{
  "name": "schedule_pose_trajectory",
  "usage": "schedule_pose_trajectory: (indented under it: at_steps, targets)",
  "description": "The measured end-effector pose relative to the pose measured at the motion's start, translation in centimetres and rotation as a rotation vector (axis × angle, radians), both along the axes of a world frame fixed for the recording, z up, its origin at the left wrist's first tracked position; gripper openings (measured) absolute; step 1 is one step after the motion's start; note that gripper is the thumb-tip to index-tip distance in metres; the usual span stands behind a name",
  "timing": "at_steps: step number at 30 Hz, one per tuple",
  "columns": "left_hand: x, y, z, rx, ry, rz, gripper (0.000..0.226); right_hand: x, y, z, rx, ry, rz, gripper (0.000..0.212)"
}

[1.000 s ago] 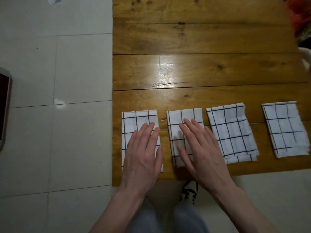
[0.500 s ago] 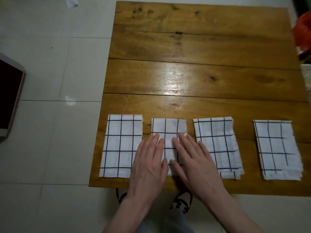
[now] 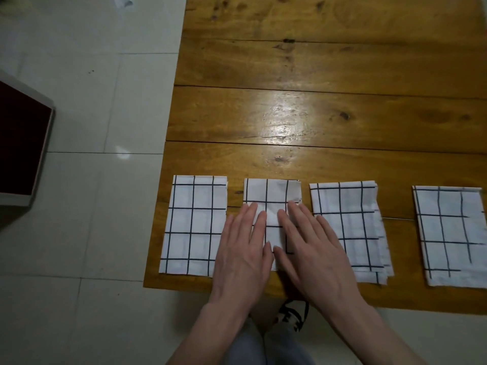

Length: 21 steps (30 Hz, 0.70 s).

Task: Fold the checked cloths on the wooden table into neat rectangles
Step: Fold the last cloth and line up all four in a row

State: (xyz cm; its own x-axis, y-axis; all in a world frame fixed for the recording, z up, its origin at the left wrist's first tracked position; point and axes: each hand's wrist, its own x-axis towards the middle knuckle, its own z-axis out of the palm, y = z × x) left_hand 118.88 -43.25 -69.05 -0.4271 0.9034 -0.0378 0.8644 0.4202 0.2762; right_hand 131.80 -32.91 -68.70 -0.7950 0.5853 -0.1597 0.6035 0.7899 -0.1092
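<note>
Both hands, left hand [image 3: 243,255] and right hand [image 3: 315,255], lie flat with released grip on the second folded checked cloth [image 3: 271,192] in a row of four along the table's [image 3: 316,114] near edge.

White floor tiles [image 3: 87,106] with grey grout lines spread left of and below the wood; a small crumpled white scrap [image 3: 123,0] lies on them at the top edge; a dark red panel with a pale frame [image 3: 21,146] juts in from the left; a black-and-white shoe [image 3: 293,313] shows under the near edge, beside grey trouser legs [image 3: 263,349].
</note>
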Motion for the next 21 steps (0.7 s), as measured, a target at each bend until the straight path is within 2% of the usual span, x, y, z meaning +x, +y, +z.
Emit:
schedule_pose_trajectory:
  at_steps: [12,21]
  targets:
    - [-0.31,-0.26,-0.09,0.006,-0.023,-0.008,0.052,-0.21,-0.07,0.30,0.007,0.005,-0.004,0.065]
    - [-0.39,-0.61,-0.04,0.006,-0.049,0.001,0.061,0.03,0.17,0.30,-0.019,0.033,-0.008,0.064]
